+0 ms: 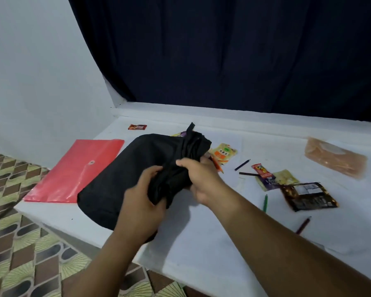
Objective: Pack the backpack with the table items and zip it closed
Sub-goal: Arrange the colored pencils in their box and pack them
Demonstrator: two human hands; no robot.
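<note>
I judge the task to be at its very beginning: the black backpack (124, 179) lies on its side on the white table (212, 228), near the left edge, and nearly all the items are lying outside it. My left hand (145, 202) grasps the gathered black fabric at the top part of the bag, and my right hand (198, 176) grasps the same bunch of fabric from the other side, so I think I am looking for the zipper or the opening; I cannot tell if it is already open. Left to pack are the red envelope folder (73, 172), touching the bag on its left, a small red candy wrapper (137, 126) behind it, a yellow snack packet (223, 154) and an orange pen (216, 165) just beside my right hand, and further right a dark pen (242, 165), a red snack bar (260, 169), a pale yellow sachet (285, 177), a brown foil packet (308, 196), a green pen (265, 203), a maroon pen (303, 225) and a translucent orange pouch (335, 157). The folder is large, so I expect that it needs a wide opening. The loose pens can roll off the table.
</note>
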